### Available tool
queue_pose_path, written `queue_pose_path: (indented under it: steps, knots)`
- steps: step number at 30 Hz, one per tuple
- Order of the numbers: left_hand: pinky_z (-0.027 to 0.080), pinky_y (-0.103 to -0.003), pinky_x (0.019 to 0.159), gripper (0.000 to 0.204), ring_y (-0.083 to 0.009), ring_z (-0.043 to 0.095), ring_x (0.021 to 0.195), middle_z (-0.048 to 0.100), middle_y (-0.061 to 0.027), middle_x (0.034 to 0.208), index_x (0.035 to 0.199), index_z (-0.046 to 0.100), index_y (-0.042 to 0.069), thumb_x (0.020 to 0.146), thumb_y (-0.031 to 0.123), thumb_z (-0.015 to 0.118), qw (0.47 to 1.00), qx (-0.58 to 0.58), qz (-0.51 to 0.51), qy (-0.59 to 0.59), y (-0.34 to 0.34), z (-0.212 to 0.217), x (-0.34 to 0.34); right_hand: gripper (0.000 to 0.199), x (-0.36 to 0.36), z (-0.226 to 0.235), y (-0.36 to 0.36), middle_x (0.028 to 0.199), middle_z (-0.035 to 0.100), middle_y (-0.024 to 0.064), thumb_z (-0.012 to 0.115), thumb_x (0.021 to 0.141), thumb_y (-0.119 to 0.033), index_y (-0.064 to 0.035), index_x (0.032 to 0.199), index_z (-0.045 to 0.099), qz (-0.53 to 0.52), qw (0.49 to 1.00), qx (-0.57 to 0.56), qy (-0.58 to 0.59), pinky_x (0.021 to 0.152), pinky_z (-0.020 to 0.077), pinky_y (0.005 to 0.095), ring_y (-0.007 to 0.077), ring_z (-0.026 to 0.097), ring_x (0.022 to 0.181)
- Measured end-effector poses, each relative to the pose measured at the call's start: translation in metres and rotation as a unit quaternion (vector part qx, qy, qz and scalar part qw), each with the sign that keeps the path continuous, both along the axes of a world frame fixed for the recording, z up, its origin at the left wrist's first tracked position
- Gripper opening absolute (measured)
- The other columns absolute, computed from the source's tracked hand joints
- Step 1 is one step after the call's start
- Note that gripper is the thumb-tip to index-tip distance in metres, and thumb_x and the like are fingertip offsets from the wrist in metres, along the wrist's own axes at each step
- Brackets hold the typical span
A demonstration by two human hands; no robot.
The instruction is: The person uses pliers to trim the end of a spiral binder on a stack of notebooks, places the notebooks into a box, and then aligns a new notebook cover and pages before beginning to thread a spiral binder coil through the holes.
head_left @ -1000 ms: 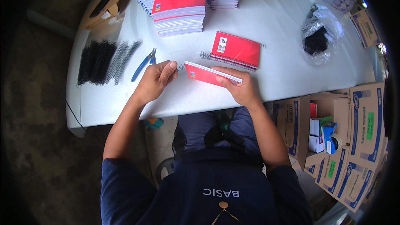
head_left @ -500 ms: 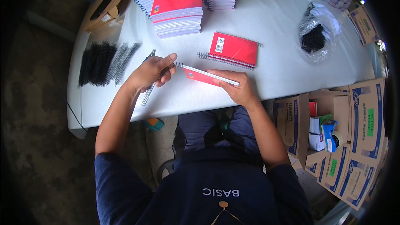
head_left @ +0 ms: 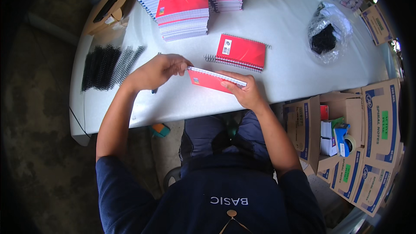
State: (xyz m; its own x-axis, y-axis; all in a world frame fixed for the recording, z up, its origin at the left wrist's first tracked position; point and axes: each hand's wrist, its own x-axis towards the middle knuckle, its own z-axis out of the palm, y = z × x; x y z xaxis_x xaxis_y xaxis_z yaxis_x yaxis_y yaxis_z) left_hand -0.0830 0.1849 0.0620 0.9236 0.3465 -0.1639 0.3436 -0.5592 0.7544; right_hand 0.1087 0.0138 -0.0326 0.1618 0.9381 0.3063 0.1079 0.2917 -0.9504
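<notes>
My right hand grips a small red-covered notebook by its right end, tilted so its punched edge faces up. At the notebook's left corner, my left hand has its fingers pinched round the end of a wire spiral coil, most of which the hand hides. A dark blue tool, probably pliers, pokes out below the left palm; whether the hand holds it I cannot tell. Beyond lies another red notebook with coils along its edges.
Loose black and grey coils lie at the left of the white-covered table. Stacked notebooks stand at the back. A plastic bag with black contents sits at right. Beside the table, an open carton holds notebooks and a blue tape dispenser.
My left hand has moved right to the notebook's corner and turned over, palm down. The coil that hung below it is now out of sight. The right hand keeps its grip.
</notes>
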Motion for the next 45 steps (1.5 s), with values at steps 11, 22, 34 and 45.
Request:
queue_pose_path:
  steps: [11,22,34,45]
  knots:
    - [0.045,-0.027,0.074,0.024,-0.0131,0.057,0.081,0.06,-0.0053,0.082,0.105,0.064,0.007,0.083,0.019,0.067,0.999,-0.007,0.018,0.029,0.01,0.007,0.012,0.029,0.0,0.0,0.0,0.101,0.067,0.0122,0.058,0.086,-0.003,-0.0012,0.114,0.061,-0.012,1.0,-0.012,-0.006,0.079,0.0481,0.0254,0.0107,0.061,0.086]
    - [0.005,-0.06,0.106,0.095,-0.0427,0.02,0.135,0.033,-0.0255,0.14,0.133,0.035,-0.002,0.074,0.071,0.047,0.859,0.5,0.022,-0.112,-0.084,-0.092,-0.035,0.032,-0.029,0.007,-0.019,0.101,0.066,0.0144,0.06,0.079,0.005,-0.0018,0.11,0.063,-0.103,0.982,0.074,-0.139,0.075,0.0516,0.0303,0.0272,0.066,0.089]
    - [-0.004,-0.06,0.105,0.097,-0.0503,-0.002,0.135,0.01,-0.0348,0.145,0.14,0.007,-0.011,0.086,0.067,0.028,0.753,0.616,0.115,-0.198,-0.091,-0.088,-0.044,0.046,-0.054,-0.013,-0.031,0.109,0.063,0.0127,0.056,0.074,0.01,-0.0053,0.117,0.059,-0.095,0.971,0.139,-0.169,0.078,0.0527,0.0341,0.027,0.065,0.091]
    - [-0.001,-0.065,0.102,0.108,-0.0543,0.005,0.132,0.011,-0.041,0.138,0.137,0.025,-0.009,0.075,0.078,0.036,0.799,0.53,0.114,-0.26,-0.094,-0.087,-0.027,0.039,-0.052,0.002,-0.026,0.105,0.065,0.0141,0.06,0.073,0.011,-0.0002,0.11,0.062,-0.045,0.96,0.179,-0.213,0.075,0.0538,0.0324,0.0259,0.066,0.09]
